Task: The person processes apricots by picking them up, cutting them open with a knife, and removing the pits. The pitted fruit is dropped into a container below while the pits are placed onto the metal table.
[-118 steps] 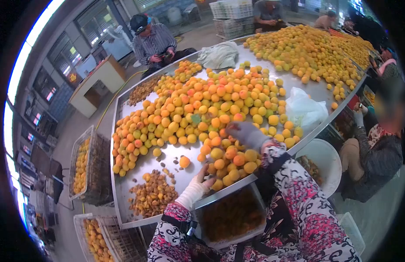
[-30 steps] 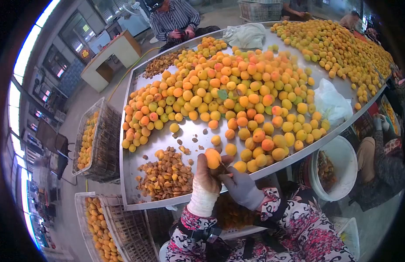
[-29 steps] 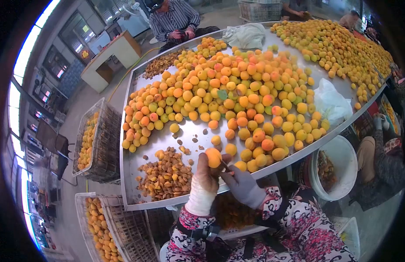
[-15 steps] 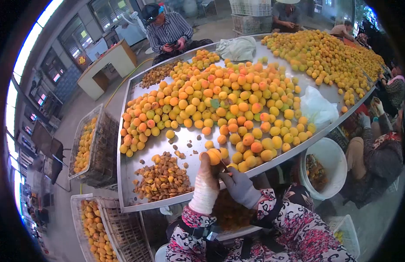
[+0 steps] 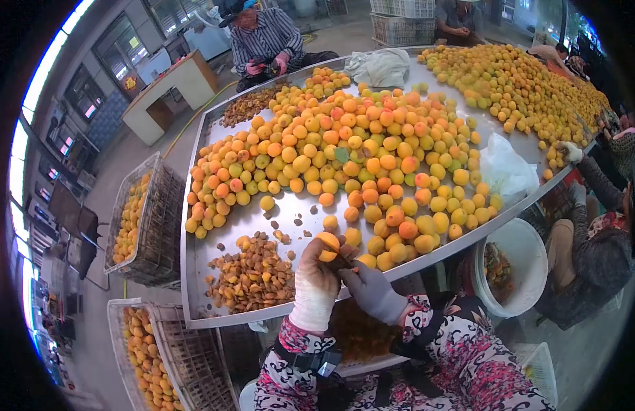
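Note:
My left hand, wrapped in white at the wrist, holds an orange-yellow apricot above the table's near edge. Close on its right is my right hand in a grey glove, its fingers closed at the apricot's side on something thin and dark, too small to name. Beyond both hands a large heap of apricots lies on the metal table. To the left of my left hand sits a pile of small brown and orange pieces, with a few dark pits behind it.
Crates of apricots stand at the left. A white bucket is at the right, and a clear bag lies on the table. One person sits across; another sits at the right. A white cloth lies at the back.
The view has shifted slightly. My hands have turned a little around the apricot and stay close together. The co-worker at the right has reached a gloved hand to the apricots on the table.

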Tool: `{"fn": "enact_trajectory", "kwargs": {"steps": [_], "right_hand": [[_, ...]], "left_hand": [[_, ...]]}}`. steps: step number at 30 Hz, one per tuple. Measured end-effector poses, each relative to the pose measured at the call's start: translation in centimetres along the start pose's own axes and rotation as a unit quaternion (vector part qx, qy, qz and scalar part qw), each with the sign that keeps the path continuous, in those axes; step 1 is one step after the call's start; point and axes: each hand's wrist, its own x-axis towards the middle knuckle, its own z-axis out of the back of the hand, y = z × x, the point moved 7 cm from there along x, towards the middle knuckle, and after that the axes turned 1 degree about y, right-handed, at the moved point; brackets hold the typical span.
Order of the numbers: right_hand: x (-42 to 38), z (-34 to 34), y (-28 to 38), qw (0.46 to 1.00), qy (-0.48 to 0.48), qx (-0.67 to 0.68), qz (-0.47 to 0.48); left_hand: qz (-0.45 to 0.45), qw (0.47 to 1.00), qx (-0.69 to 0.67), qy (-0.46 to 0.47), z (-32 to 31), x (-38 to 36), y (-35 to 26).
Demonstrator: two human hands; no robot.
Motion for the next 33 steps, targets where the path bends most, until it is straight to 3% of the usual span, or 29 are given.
{"fn": "enact_trajectory", "kwargs": {"steps": [1, 2, 4, 5, 7, 11, 13, 14, 15, 16, 17, 19, 24, 26, 29, 32, 33], "right_hand": [[0.1, -0.4, -0.6, 0.996, 0.013, 0.083, -0.022], [0.1, -0.4, -0.4, 0.996, 0.014, 0.083, -0.023], [-0.3, -1.2, -1.4, 0.962, 0.062, 0.214, -0.156], [-0.4, -1.0, -1.0, 0.962, 0.062, 0.214, -0.156], [-1.0, -1.3, -1.2, 0.911, 0.094, 0.321, -0.24], [-1.3, -1.4, -2.7, 0.921, 0.101, 0.284, -0.247], [-0.6, -0.9, -3.0, 0.979, 0.069, 0.157, -0.108], [-0.7, -0.5, -2.5, 0.979, 0.069, 0.157, -0.109], [-0.6, 0.7, -0.8, 0.996, 0.052, 0.021, -0.064], [-0.5, 1.7, 0.7, 0.993, 0.034, -0.116, -0.018], [-0.3, 2.2, 1.1, 0.993, 0.034, -0.116, -0.019], [0.2, 2.4, 1.4, 0.968, 0.064, -0.241, -0.025], [0.2, 2.4, 1.2, 0.979, 0.062, -0.195, -0.026], [0.1, 2.1, 0.9, 0.985, 0.067, -0.157, -0.029], [-0.1, 2.2, 1.1, 0.981, 0.064, -0.182, -0.032], [0.1, 1.8, 1.4, 0.988, 0.095, -0.123, -0.001], [0.7, 2.0, -0.2, 0.999, 0.038, -0.031, -0.021]], "left_hand": [[-0.004, 1.0, 0.004, 0.018, -0.2, 0.1, -0.1], [-0.008, 0.999, 0.007, 0.035, -0.4, 0.0, -0.2], [0.001, 0.999, 0.008, 0.048, -0.8, -0.1, -0.4], [0.009, 0.998, 0.011, 0.062, -1.1, -0.2, -0.5], [-0.003, 0.997, 0.037, 0.074, -0.9, -0.4, -0.8], [-0.024, 0.991, 0.083, 0.099, -0.7, -0.8, -0.9], [-0.037, 0.987, 0.122, 0.095, -1.0, -1.3, -1.3], [-0.053, 0.981, 0.16, 0.094, -1.2, -1.5, -1.7], [-0.053, 0.981, 0.161, 0.093, -1.0, -1.4, -1.7], [-0.076, 0.972, 0.2, 0.099, -0.9, -1.2, -1.8], [-0.099, 0.96, 0.239, 0.105, -0.7, -1.1, -2.0], [-0.092, 0.963, 0.228, 0.113, 0.0, -0.6, -1.8], [-0.049, 0.986, 0.135, 0.082, 0.3, -0.4, -1.8], [-0.003, 0.998, 0.002, 0.06, 1.7, 0.2, -1.9], [-0.003, 1.0, 0.008, 0.025, 2.8, 0.6, -2.2], [-0.066, 0.992, 0.104, 0.015, 2.4, 0.4, -3.3], [-0.065, 0.992, 0.104, 0.015, 2.2, 0.2, -3.1]]}}
